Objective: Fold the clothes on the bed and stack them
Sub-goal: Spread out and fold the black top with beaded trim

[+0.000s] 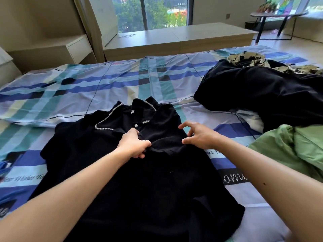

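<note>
6 o'clock: black dress (pixel 139 180) runs off the bottom edge | middle: left hand (pixel 132 144) fingertips hide in the dress folds; can't tell if right hand (pixel 197 137) pinches cloth | 3 o'clock: green cloth (pixel 288 145) cut by the edge | 1 o'clock: things on small table (pixel 277 14) too blurry | 8 o'clock: dress covers part of sheet words (pixel 22 179)

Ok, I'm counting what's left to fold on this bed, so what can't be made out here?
Head view, the only one:
- black dress: its hem runs off the bottom edge.
- dark heap: how many garments it holds cannot be told; its own folds hide that.
- patterned piece: mostly behind the dark heap.
- green garment: cut by the right edge.
- left hand: fingers curl into the dress fabric, tips hidden.
</note>
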The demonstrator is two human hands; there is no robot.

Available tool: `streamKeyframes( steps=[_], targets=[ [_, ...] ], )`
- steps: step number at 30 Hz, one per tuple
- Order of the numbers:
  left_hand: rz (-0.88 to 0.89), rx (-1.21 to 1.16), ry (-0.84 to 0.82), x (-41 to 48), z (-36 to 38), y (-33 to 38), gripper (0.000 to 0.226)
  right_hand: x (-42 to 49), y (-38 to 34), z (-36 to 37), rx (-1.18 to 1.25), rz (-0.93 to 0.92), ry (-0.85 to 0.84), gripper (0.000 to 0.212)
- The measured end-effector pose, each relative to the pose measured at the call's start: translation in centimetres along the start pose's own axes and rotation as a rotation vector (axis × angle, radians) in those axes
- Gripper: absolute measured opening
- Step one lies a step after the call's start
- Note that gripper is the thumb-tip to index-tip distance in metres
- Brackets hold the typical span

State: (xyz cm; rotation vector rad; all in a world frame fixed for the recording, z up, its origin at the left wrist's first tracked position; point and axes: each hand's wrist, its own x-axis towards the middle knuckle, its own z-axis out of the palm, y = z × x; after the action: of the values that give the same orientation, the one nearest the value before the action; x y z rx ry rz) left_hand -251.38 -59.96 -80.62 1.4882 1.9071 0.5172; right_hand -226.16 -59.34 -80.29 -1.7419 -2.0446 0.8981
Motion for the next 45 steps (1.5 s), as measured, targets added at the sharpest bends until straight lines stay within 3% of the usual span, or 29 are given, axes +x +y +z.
streamKeyframes(
  steps=[2, 5, 10, 13, 18, 21, 23, 25, 28, 30, 36, 41, 43, 45],
  targets=[
    [0.071, 0.22, 0.054, -0.1, -1.2, -0.7, 0.048, -0.1, -0.2, 0.3, -0.098, -0.007, 0.022, 0.052],
    [0.098, 0.339, 0.123, -0.7, -3.6, -2.3, 0.038, -0.7, -1.1, 1.1, -0.202, -0.074, 0.082, 0.056],
    [-0.035, 0.302, 0.318, -0.5, -9.5, -8.7, 0.031, -1.7, -3.4, 3.3, -0.386, -0.217, 0.06, 0.058],
    [-0.162, 0.177, 0.427, 0.8, -13.4, -13.0, 0.03, -2.1, -4.7, 4.9, -0.487, -0.179, 0.001, 0.06],
    [-0.294, 0.146, 0.65, 2.2, -17.3, -16.4, 0.045, -3.0, -7.9, 7.0, -0.426, -0.249, 0.095, 0.064],
    [-0.367, -0.21, 0.554, 3.4, -18.2, -18.6, 0.062, -3.2, -11.1, 9.5, -0.363, -0.325, 0.104, 0.062],
    [-0.318, -0.533, 0.466, 3.2, -18.7, -18.8, 0.056, -2.7, -13.3, 11.9, -0.318, -0.362, 0.074, 0.061],
    [-0.297, -0.851, 0.21, 3.1, -19.0, -18.5, 0.042, -1.9, -15.3, 14.0, -0.285, -0.387, 0.038, 0.062],
    [-0.306, -0.908, -0.18, 2.3, -19.9, -18.3, 0.022, -0.3, -18.3, 17.0, -0.243, -0.387, -0.009, 0.064],
    [-0.292, -0.912, -0.257, 2.4, -20.4, -18.7, 0.014, 0.6, -19.9, 18.3, -0.232, -0.371, -0.046, 0.064],
    [-0.195, -1.237, -0.08, 2.9, -20.9, -18.7, 0.03, 3.7, -23.2, 19.2, -0.223, -0.327, -0.066, 0.062],
    [-0.179, -1.402, 0.551, 5.8, -22.7, -21.5, 0.029, 6.4, -25.1, 19.8, -0.166, -0.34, -0.088, 0.064],
    [-0.127, -1.462, 0.559, 6.6, -23.4, -23.0, 0.031, 6.8, -25.8, 20.5, -0.159, -0.376, -0.135, 0.064],
    [-0.206, -1.274, 0.464, 6.8, -23.2, -23.7, 0.07, 6.8, -26.5, 21.5, -0.2, -0.407, -0.202, 0.064]
  ],
)
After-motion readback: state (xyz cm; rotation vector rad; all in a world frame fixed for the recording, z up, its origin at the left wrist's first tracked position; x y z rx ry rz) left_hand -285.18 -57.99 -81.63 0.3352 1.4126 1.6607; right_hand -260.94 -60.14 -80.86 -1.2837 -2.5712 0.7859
